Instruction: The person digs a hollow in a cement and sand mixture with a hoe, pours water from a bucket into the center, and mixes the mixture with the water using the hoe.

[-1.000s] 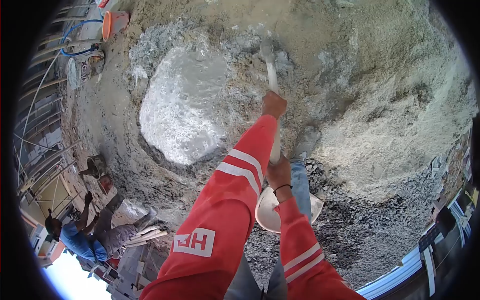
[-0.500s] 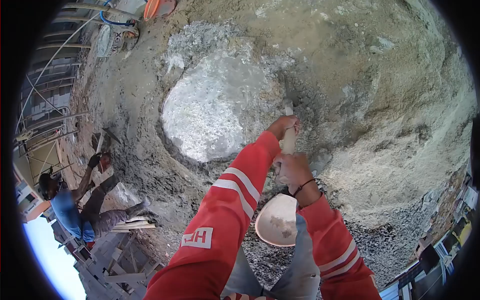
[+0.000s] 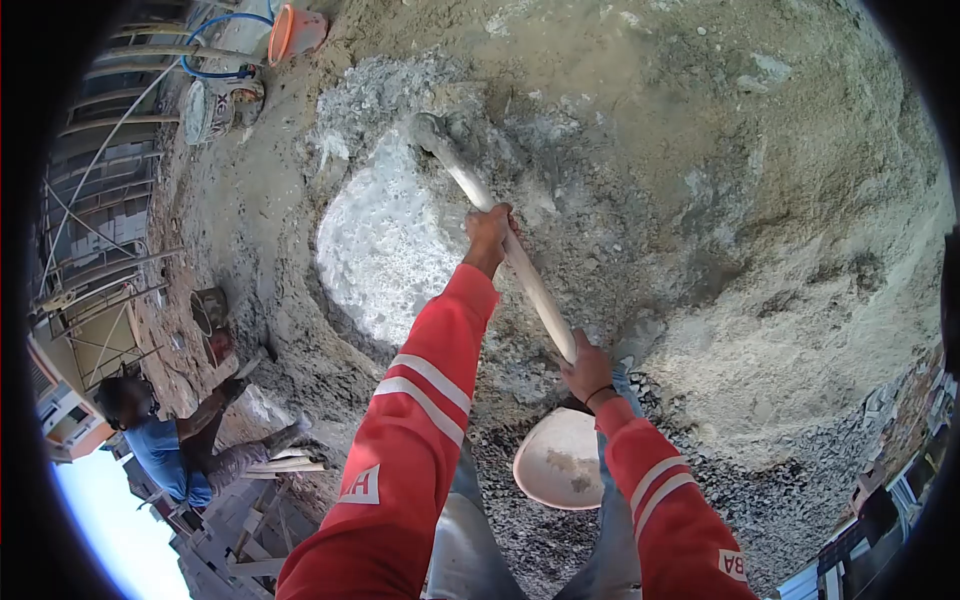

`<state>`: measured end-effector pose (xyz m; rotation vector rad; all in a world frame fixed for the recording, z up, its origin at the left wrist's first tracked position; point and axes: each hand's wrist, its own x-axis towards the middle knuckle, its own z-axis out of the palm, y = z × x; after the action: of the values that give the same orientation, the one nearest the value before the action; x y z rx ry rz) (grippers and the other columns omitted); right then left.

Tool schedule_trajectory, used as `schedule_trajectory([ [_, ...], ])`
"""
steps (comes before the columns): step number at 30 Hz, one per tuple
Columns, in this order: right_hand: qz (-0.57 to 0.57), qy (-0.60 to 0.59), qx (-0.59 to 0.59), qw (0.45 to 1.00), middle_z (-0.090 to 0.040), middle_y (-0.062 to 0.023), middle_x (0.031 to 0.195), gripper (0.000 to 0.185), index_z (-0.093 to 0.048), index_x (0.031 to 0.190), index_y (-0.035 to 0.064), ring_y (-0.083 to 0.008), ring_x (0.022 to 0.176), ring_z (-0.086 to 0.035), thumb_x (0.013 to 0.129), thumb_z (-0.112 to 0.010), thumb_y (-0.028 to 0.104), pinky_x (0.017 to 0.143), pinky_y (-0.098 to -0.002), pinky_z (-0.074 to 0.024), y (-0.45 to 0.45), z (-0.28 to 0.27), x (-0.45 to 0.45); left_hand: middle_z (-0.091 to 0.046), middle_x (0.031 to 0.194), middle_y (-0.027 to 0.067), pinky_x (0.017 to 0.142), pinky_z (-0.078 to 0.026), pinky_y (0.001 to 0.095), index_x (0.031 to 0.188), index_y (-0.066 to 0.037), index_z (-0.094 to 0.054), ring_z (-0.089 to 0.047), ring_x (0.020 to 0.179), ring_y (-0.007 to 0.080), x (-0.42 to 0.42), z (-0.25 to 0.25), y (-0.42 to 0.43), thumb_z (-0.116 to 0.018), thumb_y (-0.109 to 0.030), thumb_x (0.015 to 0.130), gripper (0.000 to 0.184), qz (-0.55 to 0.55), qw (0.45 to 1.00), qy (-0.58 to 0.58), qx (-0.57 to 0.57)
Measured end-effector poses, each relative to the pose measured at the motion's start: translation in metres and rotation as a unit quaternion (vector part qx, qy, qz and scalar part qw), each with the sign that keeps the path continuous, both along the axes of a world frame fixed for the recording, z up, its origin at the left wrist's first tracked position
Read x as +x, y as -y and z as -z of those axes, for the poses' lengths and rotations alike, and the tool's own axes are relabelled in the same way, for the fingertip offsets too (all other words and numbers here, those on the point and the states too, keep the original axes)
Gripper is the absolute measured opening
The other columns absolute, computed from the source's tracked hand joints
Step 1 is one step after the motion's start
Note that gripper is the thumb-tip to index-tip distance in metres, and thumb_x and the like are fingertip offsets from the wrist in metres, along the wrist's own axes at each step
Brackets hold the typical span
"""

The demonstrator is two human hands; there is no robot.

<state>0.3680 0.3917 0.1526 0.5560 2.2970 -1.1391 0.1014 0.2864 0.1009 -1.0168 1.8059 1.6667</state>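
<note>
Both my hands grip the pale wooden handle of a hoe [image 3: 538,288], which slants from lower right to upper left. My left hand [image 3: 489,232] is wrapped round the upper part, closer to the head. Lower down, my right hand [image 3: 588,366] is closed round the handle near its end. The hoe's grey head lies at the upper rim of a whitish wet puddle [image 3: 385,235], amid grey sandy mix; its blade is not clearly visible. Below my right hand a pale, shallow bowl [image 3: 560,458] rests on dark gravel between my legs.
A large sand heap [image 3: 810,330] spreads to the right. On the left a person in a blue shirt [image 3: 165,460] bends over a tool beside a bucket [image 3: 209,311]. An orange bucket [image 3: 296,35], a whitish bucket [image 3: 208,110] and a blue hose [image 3: 190,50] are at upper left.
The hoe's head has swung left to the puddle's upper edge, and its handle is now slanted. My hands are farther apart, the left one moved left. The other person's tool has moved lower.
</note>
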Motion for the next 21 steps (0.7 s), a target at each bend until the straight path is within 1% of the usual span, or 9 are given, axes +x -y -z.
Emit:
schedule_trajectory([
  [5, 0.024, -0.119, 0.026, 0.992, -0.065, -0.0196, 0.081, 0.049, -0.046, 0.11, 0.0089, -0.0407, 0.078, -0.064, 0.069, -0.074, 0.012, 0.068, -0.0508, -0.0511, -0.011, 0.022, -0.092, -0.051, 0.059, 0.0085, 0.039, -0.046, 0.0334, 0.074, 0.001, -0.049, -0.052, 0.044, 0.0183, -0.097, -0.025, -0.014, -0.06, -0.002, 0.078, 0.012, -0.044, 0.985, -0.165, 0.028],
  [8, 0.005, -0.118, 0.0, 0.993, -0.066, -0.0202, 0.088, 0.045, -0.047, 0.108, 0.0075, -0.0409, 0.085, -0.064, 0.072, -0.072, 0.011, 0.072, -0.0497, -0.0513, -0.027, 0.014, -0.18, -0.053, 0.061, 0.0084, 0.037, -0.044, 0.0282, 0.078, 0.004, -0.05, -0.052, 0.044, 0.0163, -0.157, -0.055, -0.04, -0.062, -0.004, 0.081, 0.014, 0.009, 0.956, -0.294, 0.01],
  [10, 0.01, -0.125, 0.005, 0.992, -0.066, -0.0209, 0.094, 0.041, -0.05, 0.107, 0.0057, -0.041, 0.089, -0.063, 0.072, -0.07, 0.012, 0.075, -0.0489, -0.0513, -0.044, 0.009, -0.233, -0.055, 0.06, 0.0093, 0.041, -0.046, 0.031, 0.076, 0.004, -0.054, -0.054, 0.046, 0.0187, -0.185, -0.019, -0.059, -0.06, -0.005, 0.081, 0.011, 0.035, 0.957, -0.288, -0.011],
  [12, 0.02, -0.134, 0.003, 0.991, -0.066, -0.0215, 0.096, 0.039, -0.053, 0.106, 0.0047, -0.0412, 0.091, -0.063, 0.073, -0.07, 0.012, 0.077, -0.0485, -0.0513, -0.058, 0.031, -0.265, -0.057, 0.06, 0.0121, 0.043, -0.048, 0.0337, 0.072, 0.006, -0.054, -0.059, 0.048, 0.0227, -0.193, 0.035, -0.081, -0.062, -0.008, 0.08, 0.018, 0.138, 0.912, -0.323, -0.21],
  [13, 0.033, -0.11, 0.006, 0.993, -0.065, -0.0216, 0.098, 0.038, -0.055, 0.106, 0.0041, -0.0403, 0.094, -0.062, 0.073, -0.07, 0.014, 0.079, -0.0477, -0.0513, -0.064, 0.043, -0.273, -0.057, 0.06, 0.0121, 0.043, -0.048, 0.0337, 0.072, 0.006, -0.054, -0.059, 0.048, 0.0227, -0.186, 0.047, -0.091, -0.062, -0.008, 0.08, 0.018, 0.143, 0.912, -0.323, -0.209],
  [15, 0.041, -0.006, 0.034, 0.999, -0.065, -0.0201, 0.103, 0.036, -0.06, 0.104, 0.0038, -0.0373, 0.1, -0.063, 0.074, -0.07, 0.02, 0.084, -0.045, -0.0513, -0.075, 0.042, -0.27, -0.06, 0.062, 0.0154, 0.043, -0.05, 0.037, 0.07, 0.009, -0.055, -0.061, 0.049, 0.0251, -0.176, 0.067, -0.111, -0.063, -0.009, 0.079, 0.022, 0.258, 0.918, -0.146, -0.263],
  [18, 0.022, 0.072, 0.043, 0.996, -0.065, -0.0184, 0.107, 0.04, -0.058, 0.108, 0.0052, -0.0357, 0.101, -0.063, 0.075, -0.072, 0.023, 0.085, -0.0447, -0.0515, -0.082, 0.027, -0.239, -0.062, 0.064, 0.016, 0.045, -0.051, 0.039, 0.071, 0.009, -0.058, -0.062, 0.05, 0.0247, -0.151, 0.108, -0.116, -0.064, -0.011, 0.077, 0.022, 0.195, 0.946, -0.105, -0.236],
  [20, 0.04, 0.093, 0.041, 0.994, -0.064, -0.0182, 0.11, 0.044, -0.056, 0.111, 0.0067, -0.0354, 0.101, -0.063, 0.075, -0.073, 0.025, 0.085, -0.0448, -0.0517, -0.069, 0.007, -0.229, -0.065, 0.068, 0.0181, 0.048, -0.053, 0.0405, 0.074, 0.01, -0.06, -0.064, 0.053, 0.026, -0.135, 0.078, -0.111, -0.061, -0.009, 0.077, 0.019, 0.424, 0.826, -0.132, -0.347],
  [21, 0.05, 0.111, 0.031, 0.992, -0.063, -0.0198, 0.109, 0.043, -0.054, 0.111, 0.0062, -0.0368, 0.101, -0.062, 0.075, -0.07, 0.024, 0.086, -0.0454, -0.0509, -0.063, -0.007, -0.217, -0.065, 0.068, 0.0184, 0.05, -0.054, 0.0407, 0.076, 0.011, -0.06, -0.065, 0.054, 0.0273, -0.115, 0.056, -0.111, -0.061, -0.009, 0.077, 0.02, 0.372, 0.878, -0.082, -0.288],
])
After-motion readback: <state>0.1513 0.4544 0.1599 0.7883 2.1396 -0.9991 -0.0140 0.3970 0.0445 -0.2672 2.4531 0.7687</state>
